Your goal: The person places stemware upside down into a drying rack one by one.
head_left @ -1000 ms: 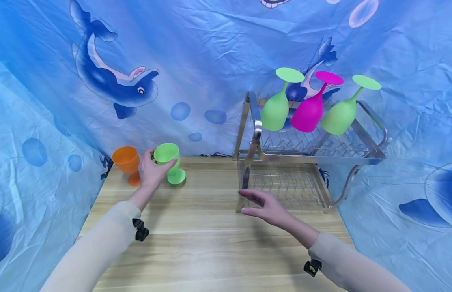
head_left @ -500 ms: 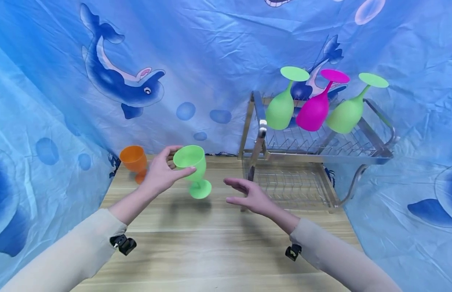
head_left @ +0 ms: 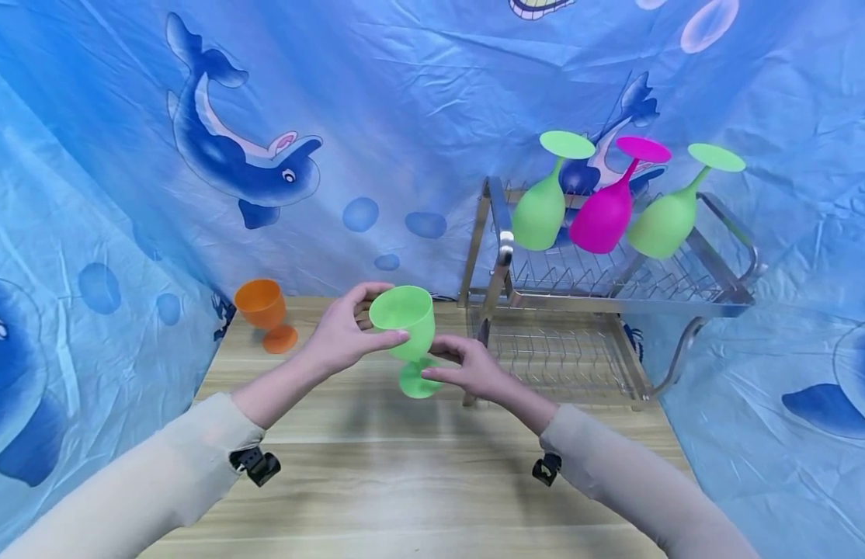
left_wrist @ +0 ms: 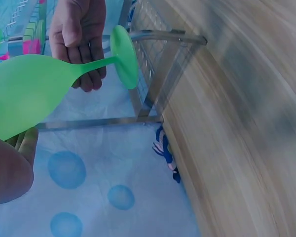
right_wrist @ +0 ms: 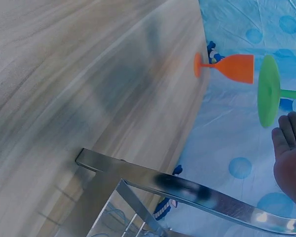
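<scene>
My left hand (head_left: 342,332) holds a light green goblet (head_left: 420,330) by its bowl, thumb on the near side. The goblet is upright but slightly tilted, its foot raised above the wooden table. Around the stem and foot, my right hand (head_left: 480,373) is spread with its thumb in front. In the left wrist view the right hand's fingers (left_wrist: 91,54) lie fairly straight behind the stem, not curled round it. Behind my left hand, an orange goblet (head_left: 262,305) stands upright on the table.
At right stands a two-tier metal dish rack (head_left: 628,305). Its upper tier bears a green goblet (head_left: 540,216), a magenta goblet (head_left: 602,219) and another green goblet (head_left: 661,227), all upside down. A blue dolphin-print sheet (head_left: 404,147) hangs behind the wooden table (head_left: 418,481).
My left hand has lifted the green goblet off the table and carried it right, away from the orange one. My right hand has moved left to the goblet's stem.
</scene>
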Demonstrator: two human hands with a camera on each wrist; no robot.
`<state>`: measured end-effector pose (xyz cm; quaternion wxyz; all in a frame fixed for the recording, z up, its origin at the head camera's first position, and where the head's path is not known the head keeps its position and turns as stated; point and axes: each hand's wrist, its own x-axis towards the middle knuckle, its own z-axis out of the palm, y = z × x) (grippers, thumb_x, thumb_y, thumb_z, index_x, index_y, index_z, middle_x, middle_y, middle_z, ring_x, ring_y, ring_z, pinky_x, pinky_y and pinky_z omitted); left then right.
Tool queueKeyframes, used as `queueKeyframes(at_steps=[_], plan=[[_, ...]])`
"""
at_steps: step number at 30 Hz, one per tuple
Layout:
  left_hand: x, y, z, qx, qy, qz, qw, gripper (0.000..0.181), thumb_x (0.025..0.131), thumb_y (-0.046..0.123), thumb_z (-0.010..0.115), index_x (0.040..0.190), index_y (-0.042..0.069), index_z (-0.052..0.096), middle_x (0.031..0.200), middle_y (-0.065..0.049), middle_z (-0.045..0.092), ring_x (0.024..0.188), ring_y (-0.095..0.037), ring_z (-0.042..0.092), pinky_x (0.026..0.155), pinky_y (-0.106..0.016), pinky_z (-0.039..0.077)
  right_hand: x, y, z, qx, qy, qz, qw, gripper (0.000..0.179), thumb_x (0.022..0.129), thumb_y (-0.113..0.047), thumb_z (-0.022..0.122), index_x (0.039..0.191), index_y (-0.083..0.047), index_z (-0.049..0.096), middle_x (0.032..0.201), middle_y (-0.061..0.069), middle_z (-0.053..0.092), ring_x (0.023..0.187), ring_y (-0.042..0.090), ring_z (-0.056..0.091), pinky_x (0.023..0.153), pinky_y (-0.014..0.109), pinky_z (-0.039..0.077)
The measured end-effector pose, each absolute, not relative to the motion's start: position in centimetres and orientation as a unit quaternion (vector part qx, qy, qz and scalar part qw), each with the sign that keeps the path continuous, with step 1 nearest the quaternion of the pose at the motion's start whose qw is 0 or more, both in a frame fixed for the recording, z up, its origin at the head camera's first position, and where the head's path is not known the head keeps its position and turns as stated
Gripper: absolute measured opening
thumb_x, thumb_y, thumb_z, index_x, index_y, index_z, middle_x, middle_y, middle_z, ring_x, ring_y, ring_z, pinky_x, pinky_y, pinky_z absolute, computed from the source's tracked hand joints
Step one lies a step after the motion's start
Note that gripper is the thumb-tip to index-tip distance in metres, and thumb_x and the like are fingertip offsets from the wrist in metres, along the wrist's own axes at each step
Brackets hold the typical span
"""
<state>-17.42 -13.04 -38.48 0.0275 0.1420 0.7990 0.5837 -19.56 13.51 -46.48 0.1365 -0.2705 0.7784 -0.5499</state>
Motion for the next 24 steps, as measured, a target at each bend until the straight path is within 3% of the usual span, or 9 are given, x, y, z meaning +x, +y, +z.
queueKeyframes(at_steps=[13,24], plan=[[-17.2,-11.7,-39.3,0.153,0.758,0.633,0.030,0.077,0.086,0.011,0.090,0.152,0.006,0.051,0.139,-0.016,0.061,0.124,-0.032,0.067,0.106,-0.034,0.057,-19.3,13.6,-47.2,-0.252,0.788,-0.551,0.108,0.032,0.097,-0.014,0.081,0.126,-0.004,0.075,0.116,0.008,0.078,0.110,0.022,0.074,0.099,0.035,0.061],[-16.8,-12.2,-40.1,0.169,0.766,0.619,0.043,0.085,0.084,0.016,0.093,0.156,0.012,0.048,0.145,-0.010,0.059,0.129,-0.029,0.063,0.113,-0.044,0.053,-19.3,14.4,-47.3,-0.264,0.795,-0.538,0.088,0.026,0.096,-0.012,0.081,0.120,-0.002,0.077,0.110,0.012,0.080,0.101,0.021,0.076,0.094,0.034,0.063]])
